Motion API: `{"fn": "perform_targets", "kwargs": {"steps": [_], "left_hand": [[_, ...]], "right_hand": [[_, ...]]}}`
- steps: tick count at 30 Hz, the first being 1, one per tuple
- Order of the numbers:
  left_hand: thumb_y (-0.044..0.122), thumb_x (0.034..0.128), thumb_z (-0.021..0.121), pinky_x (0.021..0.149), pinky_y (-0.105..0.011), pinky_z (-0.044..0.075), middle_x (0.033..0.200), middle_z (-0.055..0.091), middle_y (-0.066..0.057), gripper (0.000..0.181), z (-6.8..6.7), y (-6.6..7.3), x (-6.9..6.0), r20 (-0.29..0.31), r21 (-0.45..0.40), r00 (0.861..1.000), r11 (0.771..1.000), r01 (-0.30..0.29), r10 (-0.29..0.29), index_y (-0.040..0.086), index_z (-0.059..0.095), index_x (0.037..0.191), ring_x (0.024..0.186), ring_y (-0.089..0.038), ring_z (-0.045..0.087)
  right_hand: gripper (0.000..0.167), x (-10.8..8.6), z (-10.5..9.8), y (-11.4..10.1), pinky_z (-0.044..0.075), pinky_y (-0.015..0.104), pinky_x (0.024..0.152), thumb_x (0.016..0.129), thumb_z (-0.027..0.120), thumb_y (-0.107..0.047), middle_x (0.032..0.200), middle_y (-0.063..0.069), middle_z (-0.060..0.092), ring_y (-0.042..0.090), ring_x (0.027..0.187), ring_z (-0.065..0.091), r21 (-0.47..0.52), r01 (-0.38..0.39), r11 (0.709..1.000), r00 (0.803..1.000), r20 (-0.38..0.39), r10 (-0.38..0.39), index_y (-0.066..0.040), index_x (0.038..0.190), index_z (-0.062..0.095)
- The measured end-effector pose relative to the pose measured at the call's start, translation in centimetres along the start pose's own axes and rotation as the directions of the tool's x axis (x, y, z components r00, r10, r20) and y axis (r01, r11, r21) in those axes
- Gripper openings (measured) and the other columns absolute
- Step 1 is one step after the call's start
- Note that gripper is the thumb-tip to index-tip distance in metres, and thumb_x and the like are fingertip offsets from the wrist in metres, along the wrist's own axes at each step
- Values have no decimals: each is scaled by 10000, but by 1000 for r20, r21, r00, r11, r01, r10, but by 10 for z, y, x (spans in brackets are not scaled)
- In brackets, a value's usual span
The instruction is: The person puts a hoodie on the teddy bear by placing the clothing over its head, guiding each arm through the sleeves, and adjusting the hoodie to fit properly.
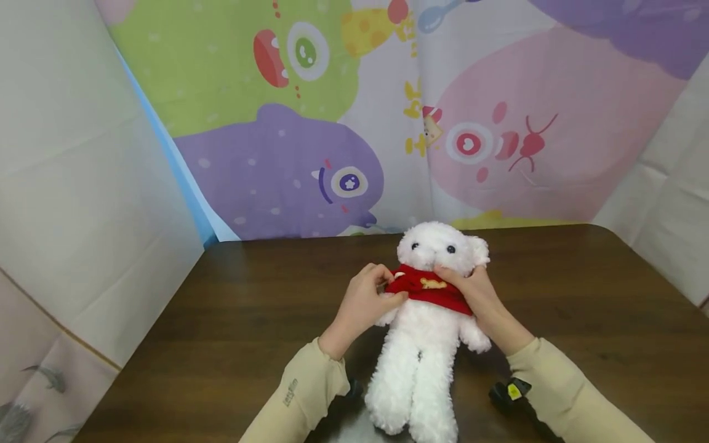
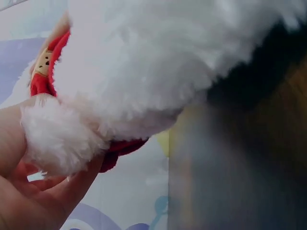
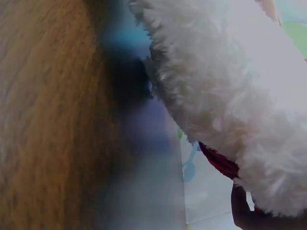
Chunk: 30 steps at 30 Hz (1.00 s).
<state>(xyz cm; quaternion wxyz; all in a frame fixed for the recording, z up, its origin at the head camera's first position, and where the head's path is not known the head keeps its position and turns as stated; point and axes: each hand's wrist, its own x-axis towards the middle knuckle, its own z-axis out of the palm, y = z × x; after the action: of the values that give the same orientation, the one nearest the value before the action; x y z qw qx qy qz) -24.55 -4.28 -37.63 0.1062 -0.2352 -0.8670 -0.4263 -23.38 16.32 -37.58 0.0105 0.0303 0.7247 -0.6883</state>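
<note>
A white, fluffy teddy bear (image 1: 423, 344) wears a short red top (image 1: 437, 294) with a small yellowish figure on its chest. The bear faces up, its head towards the back wall and its legs towards me. My left hand (image 1: 360, 304) pinches the top's edge at the bear's shoulder, above one arm. With the thumb under the chin, my right hand (image 1: 484, 301) grips the bear at neck and shoulder; its other fingers are mostly hidden behind. White fur (image 2: 139, 67) fills much of the left wrist view. In the right wrist view, red cloth (image 3: 218, 160) shows beyond the bear's body.
The bear is over a dark brown wooden table (image 1: 266, 314). Behind the table hangs a cloth with cartoon monsters (image 1: 288, 166). Pale sheets (image 1: 94, 154) hang at both sides. A black device with a yellow mark (image 1: 512, 391) sits at my right wrist.
</note>
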Motion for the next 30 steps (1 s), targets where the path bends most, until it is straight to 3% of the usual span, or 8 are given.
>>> {"fn": "perform_targets", "kwargs": {"steps": [4, 8, 11, 15, 21, 23, 27, 30], "left_hand": [[224, 742, 748, 698, -207, 488, 893, 524, -12, 215, 1, 2, -2, -81, 56, 992, 994, -94, 99, 103, 597, 835, 752, -128, 526], [245, 769, 720, 679, -187, 493, 978, 510, -31, 195, 2, 4, -2, -192, 148, 952, 966, -213, 240, 89, 659, 869, 823, -136, 509], [221, 813, 672, 635, -171, 466, 914, 502, -21, 166, 0, 4, 0, -174, 141, 938, 951, -277, 299, 74, 613, 860, 767, -106, 475], [201, 865, 611, 571, -176, 387, 792, 477, 0, 163, -4, 4, 2, -93, 16, 946, 950, -311, 311, 73, 519, 824, 615, -73, 403], [91, 791, 678, 534, -192, 371, 756, 484, -13, 216, -11, 7, 3, -68, -132, 939, 930, -343, 336, 87, 474, 719, 640, -85, 403], [31, 768, 649, 499, -180, 358, 748, 490, -7, 200, -12, 7, 3, -77, -99, 935, 931, -352, 346, 89, 465, 713, 606, -75, 386], [4, 777, 559, 443, -156, 312, 695, 501, 4, 119, -13, 7, 2, -128, 78, 925, 934, -350, 357, 89, 478, 758, 518, -59, 333], [0, 779, 556, 444, -149, 334, 679, 536, 1, 118, -14, 12, 1, -124, 165, 927, 928, -333, 355, 82, 483, 823, 509, -56, 356]], "right_hand": [[696, 0, -1, 0, 478, 193, 795, 808, 629, -435, 1269, 27, 407, 138, 1086, 445, 27, 12, 1000, 1000, 4, -12, -175, 1311, 223], [633, 0, -2, -3, 481, 180, 769, 806, 626, -446, 1191, 1, 459, 84, 1000, 498, 56, -7, 998, 999, -40, 9, -171, 1265, 287], [604, -2, -3, -6, 480, 171, 745, 809, 615, -455, 1126, -12, 480, 44, 916, 530, 73, -29, 997, 997, -70, 34, -150, 1231, 310], [559, -3, -5, -11, 486, 178, 731, 809, 605, -469, 1051, -33, 505, 30, 845, 559, 120, -45, 992, 994, -90, 56, -169, 1187, 323], [469, -4, -8, -16, 495, 182, 726, 821, 601, -437, 971, -74, 544, 31, 824, 575, 199, -11, 980, 993, -110, 34, -206, 1149, 358], [451, -4, -9, -17, 498, 183, 726, 822, 609, -424, 970, -75, 546, 32, 830, 574, 222, 3, 975, 993, -119, 24, -210, 1135, 364], [421, -4, -12, -20, 509, 204, 718, 814, 626, -419, 950, -82, 571, 42, 823, 585, 283, 30, 959, 989, -148, 12, -213, 1098, 393], [409, -5, -16, -23, 515, 210, 700, 805, 631, -430, 929, -91, 588, 45, 809, 591, 321, 45, 946, 982, -190, 18, -205, 1072, 419]]}}
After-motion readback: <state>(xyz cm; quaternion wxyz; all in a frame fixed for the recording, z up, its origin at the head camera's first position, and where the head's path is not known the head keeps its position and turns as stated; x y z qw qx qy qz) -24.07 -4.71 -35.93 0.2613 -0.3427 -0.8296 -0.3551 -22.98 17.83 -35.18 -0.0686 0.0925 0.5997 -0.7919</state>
